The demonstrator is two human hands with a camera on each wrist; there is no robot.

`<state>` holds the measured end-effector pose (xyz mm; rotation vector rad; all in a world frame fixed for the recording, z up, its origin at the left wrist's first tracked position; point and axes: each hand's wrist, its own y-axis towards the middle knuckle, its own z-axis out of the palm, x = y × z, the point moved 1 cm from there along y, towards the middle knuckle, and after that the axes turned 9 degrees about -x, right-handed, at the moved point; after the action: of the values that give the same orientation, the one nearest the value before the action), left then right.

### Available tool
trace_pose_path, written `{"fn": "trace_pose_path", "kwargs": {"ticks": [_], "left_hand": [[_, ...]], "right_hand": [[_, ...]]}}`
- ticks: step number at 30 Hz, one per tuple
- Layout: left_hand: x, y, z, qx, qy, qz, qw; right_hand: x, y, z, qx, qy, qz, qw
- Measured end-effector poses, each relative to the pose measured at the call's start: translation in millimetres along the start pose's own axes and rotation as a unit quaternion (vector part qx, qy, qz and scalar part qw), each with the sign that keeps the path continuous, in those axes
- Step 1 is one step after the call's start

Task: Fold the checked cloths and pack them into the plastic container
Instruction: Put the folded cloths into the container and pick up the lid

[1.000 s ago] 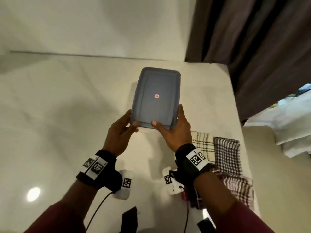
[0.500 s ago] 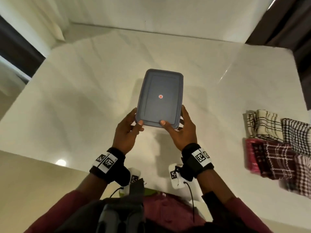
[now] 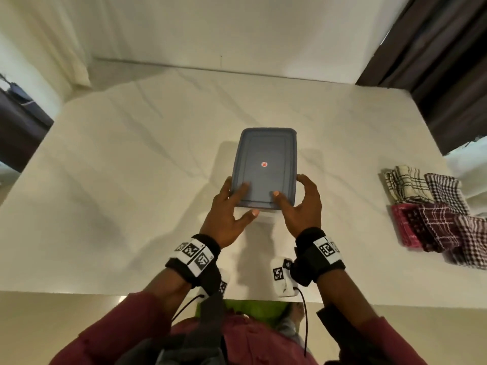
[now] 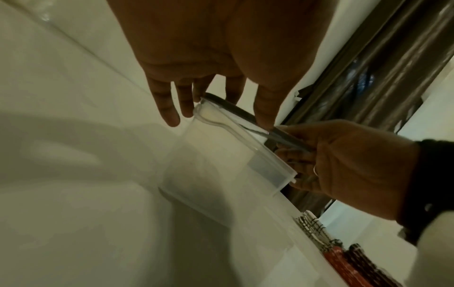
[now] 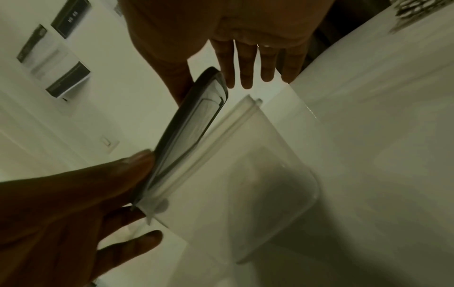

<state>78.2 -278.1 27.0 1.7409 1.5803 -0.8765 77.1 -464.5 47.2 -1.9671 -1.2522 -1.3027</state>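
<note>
A clear plastic container with a grey lid stands at the middle of the white table. My left hand holds its near left corner, fingers on the lid and thumb at the near end. At the near right corner my right hand grips the lid, thumb on top. In the right wrist view the lid stands tilted up off the container's rim on that side. Several folded checked cloths, cream, black and maroon, lie at the table's right edge.
Dark curtains hang at the back right and a pale wall runs behind the table. The table's front edge lies just below my wrists. Bare tabletop stretches to the left of the container.
The view has swung left, so the cloths now sit far right. Both hands stay at the container's near end; my left fingers have slid onto the lid.
</note>
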Motion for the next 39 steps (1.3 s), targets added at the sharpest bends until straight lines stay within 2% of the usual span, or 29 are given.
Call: {"fn": "trace_pose_path", "kwargs": {"ticks": [2, 5, 9, 12, 14, 16, 18, 20, 22, 24, 28, 30, 32, 34, 36, 37, 39], "left_hand": [[-6.8, 0.8, -2.0, 0.003, 0.004, 0.001, 1.0], [-13.3, 2.5, -7.7, -0.039, -0.014, 0.011, 0.999], [-14.6, 9.0, -26.8, -0.118, -0.055, 0.012, 0.991], [-7.7, 7.4, -46.6, -0.156, 0.02, 0.039, 0.987], [-1.5, 6.1, -56.0, -0.187, 0.081, 0.014, 0.979], [11.1, 4.4, -61.9, -0.214, 0.103, -0.007, 0.971], [30.4, 3.2, -64.6, -0.242, 0.049, -0.036, 0.968], [49.5, 1.3, -64.1, -0.256, -0.071, -0.099, 0.959], [58.3, -0.3, -59.3, -0.243, -0.19, -0.16, 0.937], [59.5, 0.6, -53.3, -0.198, -0.281, -0.195, 0.919], [61.4, 3.3, -39.7, -0.097, -0.424, -0.267, 0.86], [63.3, 4.5, -34.2, -0.073, -0.444, -0.28, 0.848], [61.0, 5.9, -31.1, -0.034, -0.406, -0.306, 0.86], [59.3, 6.1, -29.7, 0.023, -0.319, -0.337, 0.886], [57.5, 4.5, -30.0, 0.074, -0.227, -0.32, 0.917], [56.6, 3.6, -30.0, 0.08, -0.187, -0.298, 0.933], [51.0, 2.0, -30.7, 0.036, -0.153, -0.247, 0.956]], "right_hand": [[15.1, 0.1, 1.5, -0.005, 0.015, -0.012, 1.0], [43.8, -7.1, 7.8, 0.034, 0.103, -0.008, 0.994], [78.1, -26.3, 27.4, 0.115, 0.129, -0.072, 0.982], [96.2, -35.9, 43.7, 0.195, 0.11, -0.125, 0.967], [99.1, -38.3, 53.3, 0.234, 0.055, -0.16, 0.957], [91.3, -40.1, 62.0, 0.235, -0.078, -0.214, 0.945], [76.6, -43.4, 66.7, 0.228, -0.238, -0.222, 0.918], [55.7, -46.6, 71.2, 0.227, -0.337, -0.205, 0.89], [37.4, -49.5, 72.4, 0.228, -0.387, -0.192, 0.873], [25.3, -50.7, 70.1, 0.213, -0.41, -0.189, 0.867], [11.0, -53.4, 66.1, 0.148, -0.405, -0.194, 0.881], [4.7, -53.8, 65.7, 0.133, -0.385, -0.205, 0.89], [1.5, -53.0, 64.4, 0.123, -0.367, -0.224, 0.894], [1.1, -52.3, 62.0, 0.125, -0.353, -0.229, 0.899], [0.9, -52.1, 59.0, 0.129, -0.339, -0.229, 0.904], [1.1, -52.1, 57.6, 0.135, -0.33, -0.227, 0.906], [0.2, -52.4, 53.3, 0.145, -0.302, -0.225, 0.915]]}}
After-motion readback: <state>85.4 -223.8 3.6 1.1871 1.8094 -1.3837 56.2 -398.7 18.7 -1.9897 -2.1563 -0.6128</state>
